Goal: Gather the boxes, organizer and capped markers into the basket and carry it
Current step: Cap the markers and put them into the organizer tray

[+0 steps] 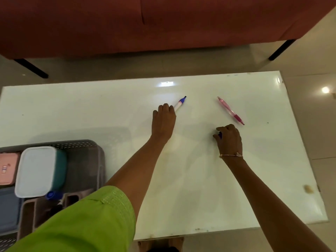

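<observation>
The likeliest slip here, as I judge it, is the uncapped white-barrelled marker with the blue collar and dark bare tip (180,104) smearing ink on the glossy white tabletop (91,110) or rolling away, since the left hand (163,120) closes its curled fingers over only the rear end of the barrel, the tip pointing away toward the red sofa (163,24); the small blue cap (220,134) could also skid off the slick surface, because the right hand (230,138), a thin bracelet at its wrist, pinches it between thumb and fingertips low against the table, and most of the cap is hidden; joining the two with arms this far apart may go askew. The translucent pink pen (230,110) lies loose just beyond the right hand, apart from it, and could be knocked. The grey perforated plastic basket (87,148) sits at the table's near left corner, partly under a green sleeve (87,220); in it lie a white-lidded teal box (39,170), a pink box (8,168), a grey-blue box (9,206), a brownish compartmented organizer (31,211) and what looks like a blue-capped marker (52,195), blurred.
</observation>
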The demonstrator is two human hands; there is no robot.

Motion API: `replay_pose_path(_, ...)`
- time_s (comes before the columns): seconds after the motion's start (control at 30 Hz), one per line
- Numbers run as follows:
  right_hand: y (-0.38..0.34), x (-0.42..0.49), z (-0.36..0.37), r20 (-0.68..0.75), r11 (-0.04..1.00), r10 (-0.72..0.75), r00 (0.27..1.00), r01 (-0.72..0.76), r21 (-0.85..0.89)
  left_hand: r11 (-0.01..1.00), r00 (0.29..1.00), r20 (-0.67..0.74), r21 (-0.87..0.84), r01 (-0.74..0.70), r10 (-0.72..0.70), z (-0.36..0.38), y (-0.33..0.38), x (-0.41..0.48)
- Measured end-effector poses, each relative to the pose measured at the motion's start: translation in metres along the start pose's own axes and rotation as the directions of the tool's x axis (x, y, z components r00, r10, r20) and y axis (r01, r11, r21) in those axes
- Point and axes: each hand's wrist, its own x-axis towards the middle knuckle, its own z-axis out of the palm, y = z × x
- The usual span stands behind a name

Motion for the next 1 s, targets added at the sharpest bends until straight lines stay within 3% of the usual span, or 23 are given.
replay_pose_path(0.13,0.002,-0.001,-0.007,-0.015,0.989,0.076,0.997,-0.073,0.131,0.995,0.995,-0.074,-0.076,0.057,-0.063,-0.003,0.007,-0.003)
replay_pose_path(0.2,-0.004,-0.004,-0.016,-0.05,0.956,0.147,0.988,-0.129,0.262,0.962,0.995,-0.04,-0.263,0.076,-0.089,-0.002,0.011,-0.009)
replay_pose_path(0.27,-0.015,-0.007,-0.028,-0.015,0.861,0.221,0.975,-0.188,0.472,0.886,0.996,-0.029,-0.46,0.063,-0.086,-0.008,0.008,-0.021)
replay_pose_path(0.37,-0.033,-0.011,-0.045,0.098,0.671,0.228,0.969,-0.229,0.706,0.807,0.998,-0.047,-0.591,-0.002,-0.031,-0.02,-0.006,-0.046)
replay_pose_path(0.53,-0.067,-0.021,-0.063,0.122,0.696,0.055,0.991,-0.126,0.707,0.719,0.997,-0.072,-0.693,-0.052,0.003,-0.047,-0.038,-0.096)
replay_pose_path(1.0,-0.16,-0.068,-0.063,0.268,0.826,-0.322,0.908,0.131,0.548,0.766,0.991,-0.128,-0.635,-0.1,0.022,-0.09,-0.099,-0.16)
